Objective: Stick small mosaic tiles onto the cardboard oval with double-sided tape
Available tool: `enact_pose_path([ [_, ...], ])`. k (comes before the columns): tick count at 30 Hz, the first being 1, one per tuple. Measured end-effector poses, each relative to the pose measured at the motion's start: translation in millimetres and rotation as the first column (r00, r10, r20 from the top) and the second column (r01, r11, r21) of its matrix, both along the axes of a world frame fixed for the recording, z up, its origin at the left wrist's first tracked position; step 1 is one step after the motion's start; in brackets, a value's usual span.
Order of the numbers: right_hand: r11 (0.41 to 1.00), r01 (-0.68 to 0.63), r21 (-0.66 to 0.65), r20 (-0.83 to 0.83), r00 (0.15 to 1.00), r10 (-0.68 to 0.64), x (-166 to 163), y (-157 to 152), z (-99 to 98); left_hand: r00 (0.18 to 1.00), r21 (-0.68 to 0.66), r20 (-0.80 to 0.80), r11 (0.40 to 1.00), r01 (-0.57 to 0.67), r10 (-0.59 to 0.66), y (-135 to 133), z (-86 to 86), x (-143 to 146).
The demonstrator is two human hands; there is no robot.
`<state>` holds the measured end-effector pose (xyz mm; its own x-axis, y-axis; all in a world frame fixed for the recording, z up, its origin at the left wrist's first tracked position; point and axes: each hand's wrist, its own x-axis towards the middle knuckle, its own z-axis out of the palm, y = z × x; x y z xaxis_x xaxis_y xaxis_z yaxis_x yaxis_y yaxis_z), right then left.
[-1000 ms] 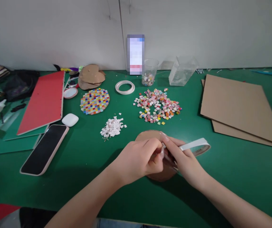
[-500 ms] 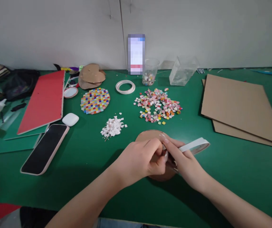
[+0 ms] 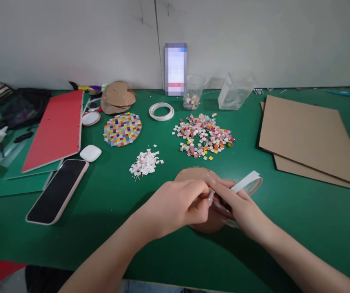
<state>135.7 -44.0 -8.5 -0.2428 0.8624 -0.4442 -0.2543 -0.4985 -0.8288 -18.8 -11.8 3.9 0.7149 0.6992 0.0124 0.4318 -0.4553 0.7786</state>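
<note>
My left hand (image 3: 177, 205) and my right hand (image 3: 238, 205) meet over a round brown cardboard disc (image 3: 193, 174) lying on the green table. The right hand's fingers are closed round a roll of white double-sided tape (image 3: 249, 183), which sticks out to the right. The left hand's thumb and fingers pinch at the tape's end where the two hands touch. Beyond the disc lies a pile of coloured mosaic tiles (image 3: 203, 136), and to its left a small heap of white paper scraps (image 3: 146, 162).
A finished mosaic disc (image 3: 122, 129), another tape roll (image 3: 161, 111), a plastic cup of tiles (image 3: 193, 92) and a clear box (image 3: 235, 92) lie further back. Cardboard sheets (image 3: 309, 136) are at the right. A phone (image 3: 58, 190), earbud case (image 3: 90, 153) and red board (image 3: 57, 130) lie left.
The tape roll in my right hand has shifted a little to the left and tilted up. Both hands stay together over the disc.
</note>
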Motion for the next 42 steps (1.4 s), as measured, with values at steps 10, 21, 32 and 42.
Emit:
enact_pose_path([
  [10,0.998,-0.068,0.003,-0.132,0.989,0.068,4.5,-1.5,0.4,0.995,-0.147,0.097,0.988,0.051,-0.037,1.6,-0.8,-5.1],
  [21,0.995,-0.097,0.004,-0.256,0.962,0.095,8.2,-2.7,2.0,0.985,-0.322,0.170,0.943,0.085,-0.030,3.3,2.1,-5.7],
  [32,0.998,-0.067,-0.015,-0.136,0.989,0.065,4.9,-1.7,5.0,0.991,-0.355,0.135,0.934,0.050,-0.002,1.3,-2.0,-4.5],
  [42,0.998,-0.050,-0.037,-0.092,0.995,0.046,5.4,-3.8,4.8,0.984,-0.431,0.179,0.899,0.076,0.003,2.2,1.9,-4.2],
])
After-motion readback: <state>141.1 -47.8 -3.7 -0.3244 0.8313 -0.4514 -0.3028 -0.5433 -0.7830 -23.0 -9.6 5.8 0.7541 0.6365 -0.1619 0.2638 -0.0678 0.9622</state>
